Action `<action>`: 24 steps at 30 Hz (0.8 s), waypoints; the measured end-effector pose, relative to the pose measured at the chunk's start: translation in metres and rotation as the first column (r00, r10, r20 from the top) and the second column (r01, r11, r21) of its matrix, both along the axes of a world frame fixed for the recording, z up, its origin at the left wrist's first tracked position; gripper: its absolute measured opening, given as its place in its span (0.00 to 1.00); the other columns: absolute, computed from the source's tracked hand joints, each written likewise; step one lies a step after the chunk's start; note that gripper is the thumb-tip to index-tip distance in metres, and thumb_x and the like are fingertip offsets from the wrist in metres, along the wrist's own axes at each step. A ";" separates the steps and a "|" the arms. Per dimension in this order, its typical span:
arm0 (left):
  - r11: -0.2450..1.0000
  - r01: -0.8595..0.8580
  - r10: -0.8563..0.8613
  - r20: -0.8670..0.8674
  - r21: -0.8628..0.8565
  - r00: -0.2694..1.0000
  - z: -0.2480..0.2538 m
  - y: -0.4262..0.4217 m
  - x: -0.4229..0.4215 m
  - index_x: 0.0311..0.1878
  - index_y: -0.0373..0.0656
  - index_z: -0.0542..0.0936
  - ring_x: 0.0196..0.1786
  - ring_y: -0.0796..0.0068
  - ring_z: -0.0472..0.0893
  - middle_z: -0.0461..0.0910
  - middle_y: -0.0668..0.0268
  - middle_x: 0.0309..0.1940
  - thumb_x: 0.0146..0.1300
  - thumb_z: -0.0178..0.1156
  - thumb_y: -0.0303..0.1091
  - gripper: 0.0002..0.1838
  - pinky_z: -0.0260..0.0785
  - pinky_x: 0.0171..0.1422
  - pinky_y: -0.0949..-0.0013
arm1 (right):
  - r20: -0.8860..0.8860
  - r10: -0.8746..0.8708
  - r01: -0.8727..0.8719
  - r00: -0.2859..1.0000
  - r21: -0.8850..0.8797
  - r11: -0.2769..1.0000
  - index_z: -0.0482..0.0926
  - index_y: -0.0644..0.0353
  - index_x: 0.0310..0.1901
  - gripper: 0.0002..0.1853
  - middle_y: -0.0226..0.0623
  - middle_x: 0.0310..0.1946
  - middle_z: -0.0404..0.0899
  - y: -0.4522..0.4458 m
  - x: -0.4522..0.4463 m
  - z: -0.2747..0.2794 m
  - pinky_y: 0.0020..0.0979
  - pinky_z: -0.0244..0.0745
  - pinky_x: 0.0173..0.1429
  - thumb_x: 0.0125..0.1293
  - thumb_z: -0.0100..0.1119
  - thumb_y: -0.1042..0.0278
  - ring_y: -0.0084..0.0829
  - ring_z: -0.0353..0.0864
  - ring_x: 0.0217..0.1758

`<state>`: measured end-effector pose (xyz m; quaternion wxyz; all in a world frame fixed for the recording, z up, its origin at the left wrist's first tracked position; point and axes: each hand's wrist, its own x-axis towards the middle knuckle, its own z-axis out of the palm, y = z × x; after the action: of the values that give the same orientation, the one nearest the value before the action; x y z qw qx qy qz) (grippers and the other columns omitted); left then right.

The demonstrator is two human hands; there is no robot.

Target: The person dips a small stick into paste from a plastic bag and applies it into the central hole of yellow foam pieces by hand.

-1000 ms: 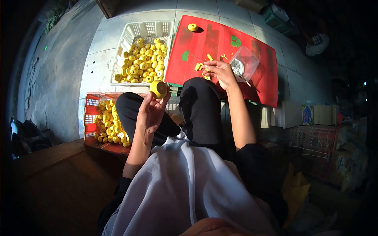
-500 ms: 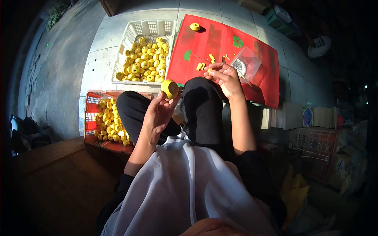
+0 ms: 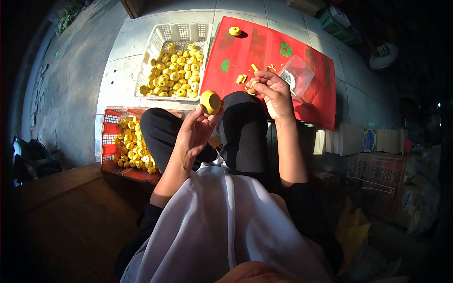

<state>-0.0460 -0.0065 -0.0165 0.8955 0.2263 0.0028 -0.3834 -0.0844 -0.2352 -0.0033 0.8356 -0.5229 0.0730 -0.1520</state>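
My left hand (image 3: 197, 131) grips a yellow rounded, wheel-like piece (image 3: 210, 102) above my knees, its dished end turned partly to the right. Over the near edge of the red board (image 3: 264, 52), my right hand (image 3: 274, 95) pinches a small yellow strip (image 3: 253, 85) between thumb and fingers. Just beyond those fingertips lie several small yellow pieces (image 3: 241, 79). Another yellow wheel-like piece (image 3: 234, 31) rests alone at the board's far left. Beside my right hand stands a clear plastic box (image 3: 302, 78) with something greyish inside and a thin stick against it.
A white crate (image 3: 155, 47) full of yellow wheel-like pieces stands left of the board. Nearer my left leg is a red crate (image 3: 109, 125) with more of them. A dark red crate (image 3: 377, 174) and boxes (image 3: 354, 139) stand to the right, partly in shadow.
My left hand has shifted slightly right and up, and the yellow piece in it has turned a little. The fingers of my right hand have curled in more around the small strip.
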 end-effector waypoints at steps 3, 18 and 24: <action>1.000 -0.003 0.003 -0.004 0.004 1.000 0.001 0.000 0.000 0.56 0.32 0.70 0.60 0.65 0.74 0.75 0.53 0.53 0.64 0.57 0.39 0.24 0.60 0.71 0.65 | -0.016 -0.007 0.007 1.000 -0.010 1.000 0.79 0.65 0.41 0.09 0.39 0.36 0.82 0.001 -0.002 0.002 0.25 0.80 0.41 0.59 0.58 0.82 0.28 0.83 0.38; 1.000 -0.005 0.005 0.001 0.016 1.000 0.005 -0.005 0.002 0.57 0.31 0.69 0.60 0.66 0.73 0.75 0.54 0.54 0.65 0.55 0.39 0.23 0.59 0.71 0.64 | 0.015 0.015 -0.014 1.000 -0.049 0.999 0.81 0.66 0.39 0.08 0.40 0.36 0.82 0.012 -0.008 0.014 0.28 0.80 0.45 0.58 0.56 0.83 0.30 0.83 0.38; 1.000 -0.003 0.003 0.006 0.020 1.000 0.004 -0.008 0.002 0.56 0.30 0.69 0.59 0.65 0.74 0.74 0.54 0.54 0.66 0.55 0.39 0.23 0.61 0.70 0.66 | -0.015 0.046 -0.047 0.999 -0.077 0.996 0.79 0.66 0.40 0.09 0.40 0.37 0.81 0.012 -0.012 0.016 0.28 0.79 0.47 0.57 0.56 0.83 0.29 0.82 0.40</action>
<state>-0.0440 -0.0147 -0.0122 0.8938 0.2362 0.0041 -0.3811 -0.0967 -0.2237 0.0125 0.8174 -0.5576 0.0605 -0.1316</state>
